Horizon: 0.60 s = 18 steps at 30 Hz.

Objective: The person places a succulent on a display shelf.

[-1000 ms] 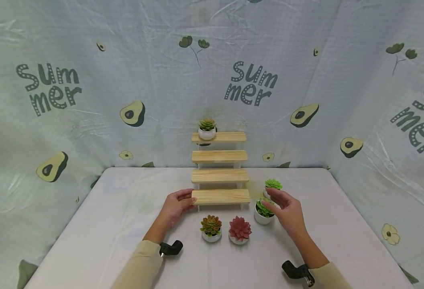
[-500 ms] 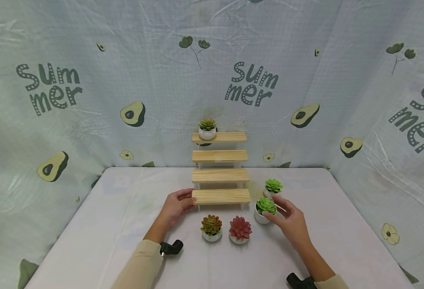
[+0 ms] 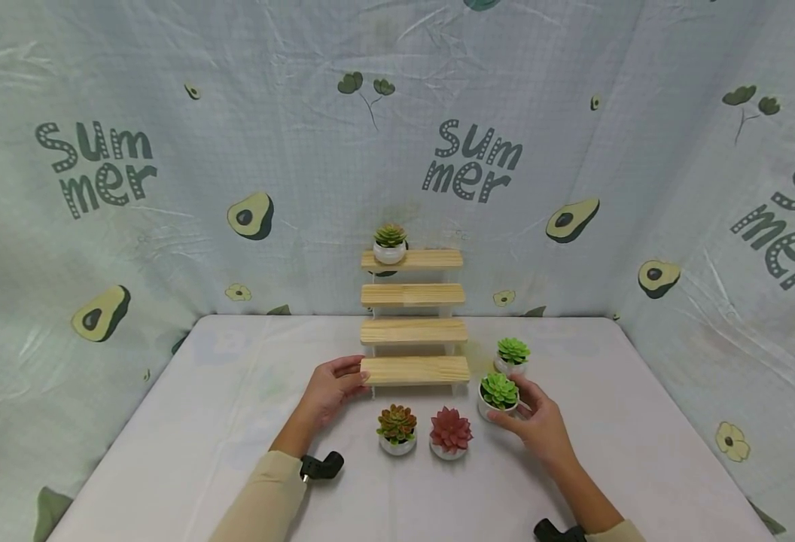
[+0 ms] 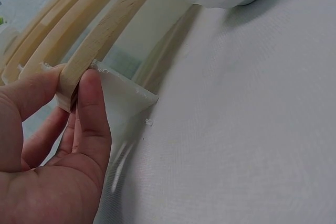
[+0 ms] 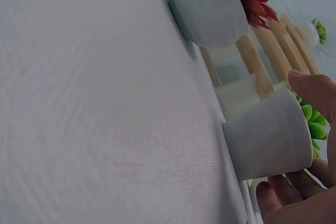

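Observation:
My left hand [image 3: 330, 388] pinches the left end of the lowest board of a tiered wooden shelf [image 3: 414, 370]; in the left wrist view, thumb and fingers [image 4: 93, 114] press on the board [image 4: 105, 30] from either side. My right hand [image 3: 540, 425] is round a bright green potted succulent [image 3: 499, 391], thumb at its front and fingers at its right side. Its white pot [image 5: 270, 137] stands on the table. Behind it sits a second green succulent [image 3: 513, 351]. An orange-green succulent [image 3: 396, 425] and a red succulent [image 3: 450, 430] stand before the shelf.
A succulent [image 3: 389, 242] in a round white pot stands at the left of the top board. The white table [image 3: 235, 391] meets a printed cloth backdrop [image 3: 303, 150] at the back and sides.
My right hand has come down and toward me, from above the green succulents to round the nearer one's pot. The left hand keeps its grip on the shelf.

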Each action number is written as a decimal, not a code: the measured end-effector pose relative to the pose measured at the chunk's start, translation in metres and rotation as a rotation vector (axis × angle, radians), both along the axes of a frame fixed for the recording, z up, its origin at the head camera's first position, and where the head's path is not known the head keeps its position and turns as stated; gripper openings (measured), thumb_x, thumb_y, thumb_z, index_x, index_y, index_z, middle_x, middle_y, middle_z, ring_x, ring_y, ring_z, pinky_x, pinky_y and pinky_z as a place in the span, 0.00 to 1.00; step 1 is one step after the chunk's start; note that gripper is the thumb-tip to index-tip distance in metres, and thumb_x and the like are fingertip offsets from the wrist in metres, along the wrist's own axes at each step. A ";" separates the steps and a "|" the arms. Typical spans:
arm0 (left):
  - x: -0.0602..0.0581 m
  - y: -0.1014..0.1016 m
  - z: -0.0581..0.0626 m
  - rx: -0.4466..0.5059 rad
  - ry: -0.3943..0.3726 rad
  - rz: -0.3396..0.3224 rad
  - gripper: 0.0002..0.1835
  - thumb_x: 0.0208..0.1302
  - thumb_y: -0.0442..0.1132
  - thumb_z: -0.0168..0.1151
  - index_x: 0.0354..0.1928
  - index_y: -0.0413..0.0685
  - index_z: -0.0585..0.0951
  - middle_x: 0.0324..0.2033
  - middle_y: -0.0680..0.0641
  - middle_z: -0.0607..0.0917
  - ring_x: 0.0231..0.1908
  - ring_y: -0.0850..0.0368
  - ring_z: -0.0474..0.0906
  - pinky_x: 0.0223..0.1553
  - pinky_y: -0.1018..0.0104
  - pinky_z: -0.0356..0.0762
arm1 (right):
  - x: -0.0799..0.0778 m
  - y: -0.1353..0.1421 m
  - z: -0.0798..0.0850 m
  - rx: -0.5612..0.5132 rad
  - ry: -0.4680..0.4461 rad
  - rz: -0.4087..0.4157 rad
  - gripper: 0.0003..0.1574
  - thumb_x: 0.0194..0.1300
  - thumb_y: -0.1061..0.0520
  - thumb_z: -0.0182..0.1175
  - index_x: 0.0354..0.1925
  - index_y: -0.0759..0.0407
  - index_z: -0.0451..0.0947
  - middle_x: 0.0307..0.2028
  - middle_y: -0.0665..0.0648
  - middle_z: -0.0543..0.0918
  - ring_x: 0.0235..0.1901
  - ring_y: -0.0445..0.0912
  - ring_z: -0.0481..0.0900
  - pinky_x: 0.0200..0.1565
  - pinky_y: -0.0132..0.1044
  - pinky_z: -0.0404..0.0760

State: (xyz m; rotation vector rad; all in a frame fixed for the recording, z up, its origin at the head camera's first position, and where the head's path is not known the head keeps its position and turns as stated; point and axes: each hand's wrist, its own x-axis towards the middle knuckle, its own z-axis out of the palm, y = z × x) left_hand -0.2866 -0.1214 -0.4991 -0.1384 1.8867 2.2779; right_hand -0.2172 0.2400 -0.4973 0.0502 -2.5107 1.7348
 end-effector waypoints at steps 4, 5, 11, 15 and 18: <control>0.001 0.001 0.000 -0.004 -0.003 0.016 0.25 0.56 0.27 0.65 0.58 0.36 0.74 0.47 0.39 0.79 0.38 0.55 0.81 0.42 0.59 0.83 | 0.000 -0.002 -0.001 -0.016 -0.028 0.001 0.52 0.48 0.50 0.74 0.67 0.56 0.60 0.68 0.59 0.64 0.67 0.53 0.62 0.63 0.49 0.69; 0.002 0.001 0.000 -0.004 -0.003 0.019 0.25 0.56 0.27 0.65 0.57 0.36 0.74 0.46 0.39 0.79 0.38 0.55 0.81 0.42 0.59 0.83 | 0.000 -0.002 -0.001 -0.017 -0.034 0.000 0.53 0.48 0.50 0.74 0.67 0.56 0.60 0.68 0.59 0.64 0.67 0.53 0.62 0.62 0.49 0.69; 0.001 0.001 -0.001 -0.002 0.002 0.016 0.25 0.55 0.27 0.65 0.56 0.36 0.74 0.46 0.39 0.79 0.39 0.54 0.81 0.41 0.60 0.84 | -0.002 -0.003 -0.002 -0.042 -0.072 -0.013 0.52 0.48 0.50 0.74 0.67 0.54 0.60 0.67 0.60 0.65 0.65 0.51 0.66 0.58 0.42 0.75; 0.001 0.001 0.000 -0.003 -0.002 0.013 0.25 0.55 0.27 0.65 0.57 0.36 0.74 0.46 0.40 0.79 0.39 0.54 0.81 0.41 0.60 0.84 | -0.005 -0.003 -0.004 -0.047 -0.077 -0.016 0.52 0.47 0.51 0.74 0.67 0.54 0.61 0.66 0.61 0.66 0.64 0.50 0.67 0.55 0.33 0.77; 0.001 0.001 0.000 -0.008 0.004 0.012 0.25 0.55 0.28 0.65 0.57 0.36 0.74 0.46 0.40 0.79 0.39 0.54 0.81 0.42 0.59 0.84 | -0.007 -0.003 -0.006 -0.051 -0.077 -0.016 0.52 0.47 0.52 0.75 0.67 0.55 0.61 0.66 0.61 0.66 0.63 0.49 0.67 0.53 0.30 0.77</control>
